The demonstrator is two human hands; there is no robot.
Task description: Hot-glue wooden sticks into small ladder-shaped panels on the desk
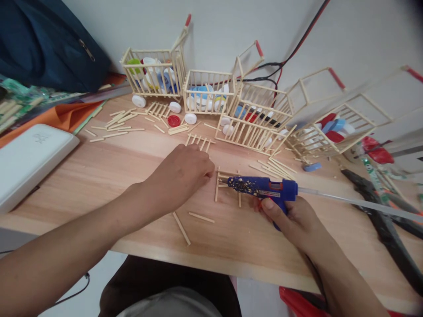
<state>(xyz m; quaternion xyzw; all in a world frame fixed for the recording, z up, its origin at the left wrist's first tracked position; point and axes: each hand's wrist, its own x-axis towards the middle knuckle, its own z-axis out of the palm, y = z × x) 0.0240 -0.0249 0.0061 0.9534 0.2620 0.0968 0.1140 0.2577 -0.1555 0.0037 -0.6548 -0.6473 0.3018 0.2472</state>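
My right hand [299,220] grips a blue hot glue gun [261,187] by its handle, with a long clear glue stick [346,200] running out of its back. The nozzle points left, over a small frame of wooden sticks [217,191] lying flat on the table. Just left of that frame is my left hand [188,171], fingers curled down and closed; whatever they pinch is hidden. Behind it lies a ladder-like piece of sticks [203,143], partly covered by the hand. Two loose sticks, one of them a longer stick [181,229], rest nearer the front edge.
Small stick-built carts, including a cart at the left [153,72] and a cart at the right [333,127], stand along the wall with bottle caps inside. Loose sticks [119,125] are scattered before them. A white box [36,163] and dark bag [49,44] sit left.
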